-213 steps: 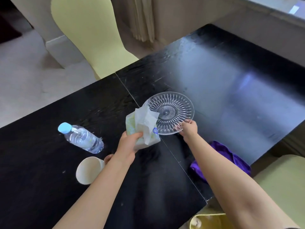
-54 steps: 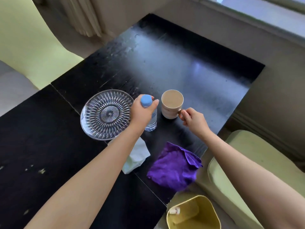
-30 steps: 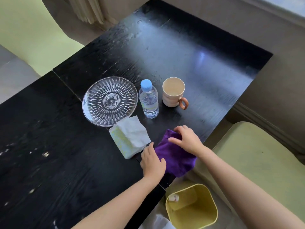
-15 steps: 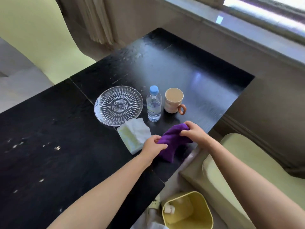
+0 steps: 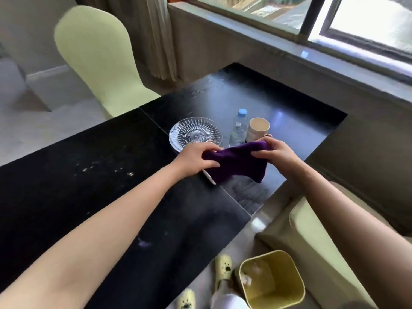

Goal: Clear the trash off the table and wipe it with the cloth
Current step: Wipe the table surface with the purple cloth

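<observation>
Raised higher off the table (image 5: 111,186) than half a second ago, the cloth (image 5: 236,166) is held stretched between both hands above the glossy black wood. Its purple pile is soft and fuzzy, drooping in a bunched band. One end is pinched by the left hand (image 5: 194,160), fingers curled; the other is gripped by the right hand (image 5: 275,155), knuckles up. Pale crumbs (image 5: 89,169) are scattered leftward. A round cut-glass plate (image 5: 195,133), clear bottle (image 5: 239,130) and cup (image 5: 258,130) are seen behind.
</observation>
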Demonstrator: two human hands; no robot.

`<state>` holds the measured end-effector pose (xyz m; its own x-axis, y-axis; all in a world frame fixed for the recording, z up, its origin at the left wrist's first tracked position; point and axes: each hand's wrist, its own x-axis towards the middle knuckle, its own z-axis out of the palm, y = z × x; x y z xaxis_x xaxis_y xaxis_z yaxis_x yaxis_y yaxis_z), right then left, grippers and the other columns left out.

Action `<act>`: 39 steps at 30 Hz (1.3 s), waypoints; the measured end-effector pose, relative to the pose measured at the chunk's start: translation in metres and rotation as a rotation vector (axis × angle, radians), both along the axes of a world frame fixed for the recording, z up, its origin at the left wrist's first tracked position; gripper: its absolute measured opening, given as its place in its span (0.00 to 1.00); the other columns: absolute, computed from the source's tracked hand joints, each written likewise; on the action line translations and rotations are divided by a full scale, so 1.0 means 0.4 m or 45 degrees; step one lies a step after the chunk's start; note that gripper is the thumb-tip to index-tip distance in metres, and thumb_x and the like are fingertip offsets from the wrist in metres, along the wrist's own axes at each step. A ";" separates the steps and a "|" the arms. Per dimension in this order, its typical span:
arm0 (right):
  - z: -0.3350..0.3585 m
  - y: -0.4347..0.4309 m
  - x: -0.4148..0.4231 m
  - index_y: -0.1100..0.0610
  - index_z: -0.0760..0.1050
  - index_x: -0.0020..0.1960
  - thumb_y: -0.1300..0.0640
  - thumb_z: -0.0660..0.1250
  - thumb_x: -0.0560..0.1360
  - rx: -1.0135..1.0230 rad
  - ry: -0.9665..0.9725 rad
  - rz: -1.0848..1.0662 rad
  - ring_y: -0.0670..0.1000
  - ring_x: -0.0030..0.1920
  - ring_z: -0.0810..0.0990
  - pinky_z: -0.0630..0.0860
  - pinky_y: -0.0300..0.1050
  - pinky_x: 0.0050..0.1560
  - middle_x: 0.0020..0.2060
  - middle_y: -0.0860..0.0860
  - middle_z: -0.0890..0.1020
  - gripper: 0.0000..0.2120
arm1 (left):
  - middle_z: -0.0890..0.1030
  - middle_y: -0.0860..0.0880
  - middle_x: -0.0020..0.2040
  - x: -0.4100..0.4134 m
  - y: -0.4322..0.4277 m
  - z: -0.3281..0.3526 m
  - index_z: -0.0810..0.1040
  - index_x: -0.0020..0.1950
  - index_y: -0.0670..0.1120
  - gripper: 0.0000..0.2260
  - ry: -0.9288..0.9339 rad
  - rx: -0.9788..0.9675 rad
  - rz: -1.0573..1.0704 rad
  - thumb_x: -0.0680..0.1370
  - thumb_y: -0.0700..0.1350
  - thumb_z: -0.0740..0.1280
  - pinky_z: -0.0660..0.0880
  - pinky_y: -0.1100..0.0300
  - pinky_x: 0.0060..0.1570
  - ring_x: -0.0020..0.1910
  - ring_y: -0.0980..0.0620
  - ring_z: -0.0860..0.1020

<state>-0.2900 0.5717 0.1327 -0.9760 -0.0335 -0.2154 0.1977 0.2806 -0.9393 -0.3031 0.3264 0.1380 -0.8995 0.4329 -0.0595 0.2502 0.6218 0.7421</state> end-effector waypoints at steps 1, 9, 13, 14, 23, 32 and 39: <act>0.000 -0.034 0.016 0.59 0.76 0.46 0.69 0.68 0.71 -0.022 0.003 0.021 0.50 0.42 0.76 0.74 0.41 0.48 0.38 0.52 0.77 0.07 | 0.80 0.53 0.50 0.025 -0.040 0.008 0.79 0.60 0.44 0.19 0.010 -0.049 -0.023 0.69 0.41 0.75 0.64 0.82 0.47 0.51 0.58 0.76; -0.035 -0.295 0.121 0.50 0.73 0.39 0.62 0.71 0.71 0.231 0.159 0.478 0.44 0.37 0.72 0.69 0.39 0.40 0.35 0.49 0.73 0.10 | 0.83 0.50 0.51 0.282 -0.322 0.018 0.81 0.55 0.46 0.10 0.003 -0.211 0.296 0.75 0.42 0.69 0.71 0.65 0.51 0.49 0.56 0.78; -0.073 -0.402 0.208 0.56 0.72 0.46 0.63 0.70 0.73 0.350 0.240 0.682 0.38 0.31 0.71 0.69 0.29 0.33 0.32 0.45 0.73 0.07 | 0.82 0.51 0.45 0.474 -0.385 -0.029 0.82 0.51 0.47 0.06 -0.055 -0.196 0.646 0.75 0.44 0.69 0.71 0.65 0.43 0.43 0.53 0.78; -0.091 -0.418 0.239 0.55 0.72 0.46 0.62 0.70 0.73 0.377 0.253 0.720 0.39 0.32 0.71 0.69 0.31 0.34 0.32 0.44 0.74 0.07 | 0.82 0.52 0.44 0.527 -0.386 -0.047 0.81 0.51 0.48 0.06 -0.082 -0.183 0.710 0.75 0.44 0.69 0.71 0.66 0.42 0.42 0.54 0.77; -0.282 -0.446 0.418 0.48 0.73 0.44 0.60 0.70 0.71 0.317 -0.019 0.655 0.48 0.42 0.77 0.74 0.45 0.47 0.39 0.49 0.81 0.09 | 0.82 0.54 0.47 0.768 -0.303 -0.248 0.81 0.53 0.49 0.08 -0.333 0.069 1.227 0.76 0.41 0.65 0.73 0.59 0.57 0.49 0.54 0.78; -0.381 -0.535 0.333 0.58 0.74 0.57 0.58 0.66 0.75 0.457 -0.029 0.432 0.53 0.50 0.77 0.68 0.40 0.48 0.50 0.54 0.81 0.12 | 0.81 0.46 0.57 0.592 -0.334 -0.364 0.78 0.59 0.46 0.12 -0.362 0.078 1.470 0.78 0.41 0.63 0.70 0.61 0.53 0.58 0.46 0.77; -0.525 -0.608 0.372 0.51 0.56 0.76 0.40 0.64 0.73 1.143 0.571 1.154 0.62 0.76 0.54 0.52 0.58 0.74 0.76 0.56 0.57 0.36 | 0.67 0.47 0.73 0.630 -0.314 -0.491 0.65 0.73 0.47 0.21 -0.239 -0.170 1.346 0.80 0.41 0.59 0.63 0.55 0.70 0.72 0.48 0.64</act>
<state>-0.1412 0.3287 -0.0772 -0.6771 -0.7150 -0.1743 -0.6554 0.6936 -0.2989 -0.0512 0.2008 -0.0585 -0.7852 -0.5771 -0.2247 -0.5712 0.5346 0.6228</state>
